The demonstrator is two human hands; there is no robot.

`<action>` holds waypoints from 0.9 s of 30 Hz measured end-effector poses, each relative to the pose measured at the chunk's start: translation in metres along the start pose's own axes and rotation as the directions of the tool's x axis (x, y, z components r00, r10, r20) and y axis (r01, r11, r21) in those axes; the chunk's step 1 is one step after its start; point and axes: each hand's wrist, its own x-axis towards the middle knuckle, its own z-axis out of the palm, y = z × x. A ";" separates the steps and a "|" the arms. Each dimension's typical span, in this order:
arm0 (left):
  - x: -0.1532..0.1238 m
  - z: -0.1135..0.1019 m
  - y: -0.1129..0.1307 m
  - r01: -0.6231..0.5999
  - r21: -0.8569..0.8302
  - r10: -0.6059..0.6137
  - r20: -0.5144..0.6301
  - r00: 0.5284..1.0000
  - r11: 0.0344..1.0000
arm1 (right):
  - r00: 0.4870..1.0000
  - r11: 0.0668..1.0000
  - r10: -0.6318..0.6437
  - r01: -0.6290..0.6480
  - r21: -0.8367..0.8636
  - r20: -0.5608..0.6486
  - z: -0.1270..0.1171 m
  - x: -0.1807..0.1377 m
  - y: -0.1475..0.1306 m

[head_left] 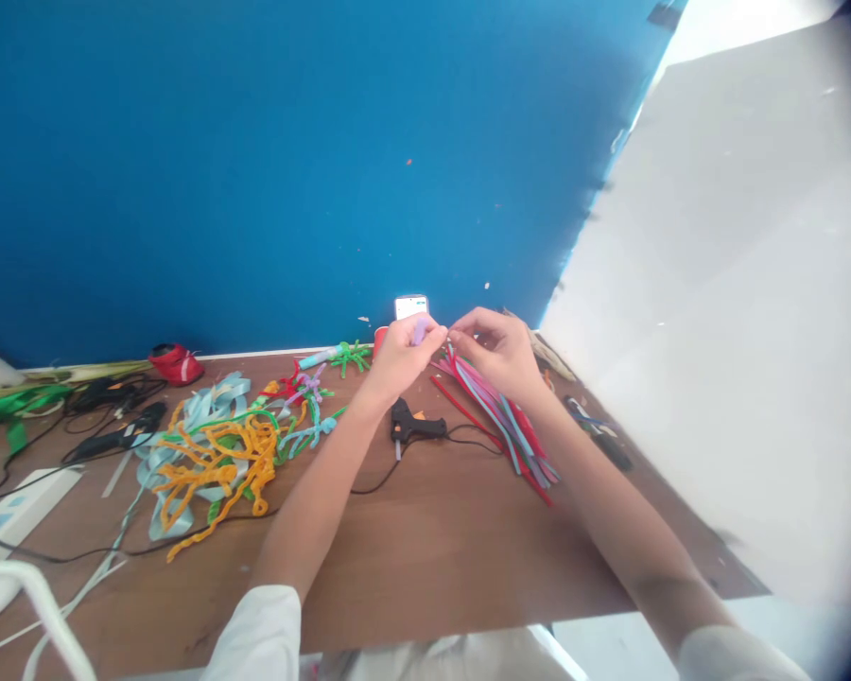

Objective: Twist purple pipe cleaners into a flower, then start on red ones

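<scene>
My left hand (404, 355) is closed in a pinch on a short purple pipe cleaner (421, 329), held above the brown table (425, 549). My right hand (500, 352) is also pinched, its fingertips meeting the same purple piece from the right. Just below my right hand lies a bundle of red, blue and grey pipe cleaners (507, 421). A black glue gun (415, 426) rests on the table below my left hand, its cord trailing to both sides.
A heap of orange, light blue and green pipe cleaners (213, 454) lies at the left. Small twisted figures (312, 407) sit beside it. A white phone (411, 306) and red cup (381, 339) stand against the blue wall. A white power strip (21, 506) sits far left.
</scene>
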 end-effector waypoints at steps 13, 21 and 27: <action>-0.001 -0.002 0.005 0.074 -0.194 -0.075 -0.002 0.997 0.978 | 0.944 0.902 -0.327 0.296 -0.315 -0.049 0.005 -0.002 0.006; 0.001 -0.008 -0.003 -0.095 0.176 0.108 -0.067 0.992 0.980 | 0.898 0.742 0.300 -0.433 0.513 0.323 0.007 0.000 0.000; -0.002 -0.010 0.006 -0.132 0.249 0.144 -0.030 0.989 0.959 | 0.856 0.592 0.402 -0.515 0.621 0.327 0.006 0.003 -0.001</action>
